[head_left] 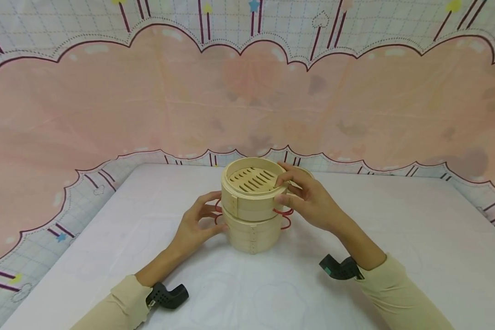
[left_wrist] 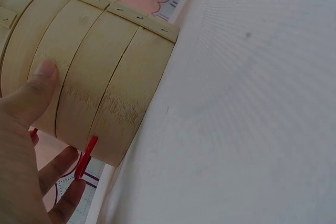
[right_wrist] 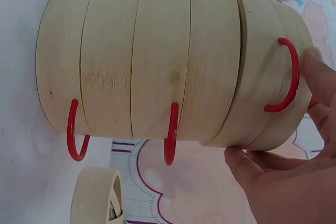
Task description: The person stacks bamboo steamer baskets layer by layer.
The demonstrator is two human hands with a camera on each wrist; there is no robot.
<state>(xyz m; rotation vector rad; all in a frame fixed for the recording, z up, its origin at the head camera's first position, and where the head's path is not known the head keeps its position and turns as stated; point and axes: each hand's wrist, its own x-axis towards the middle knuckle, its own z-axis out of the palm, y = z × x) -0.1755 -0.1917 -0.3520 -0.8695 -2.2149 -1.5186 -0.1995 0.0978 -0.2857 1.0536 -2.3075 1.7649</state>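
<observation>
Okay, white tabletop, pink cloud-print backdrop behind, my left hand and right hand part-curled, gripping bamboo steamer.

The steamer is showing pale straw-yellow, with brown flecks speckling its side, and its handles are standing out bright red. The counter is looking plain white. I'm seeing the backdrop wearing peach-pink, maroon-edged scallops against blue-gridded white. Sleeves are appearing pale khaki; wrist cameras are looking black.
</observation>
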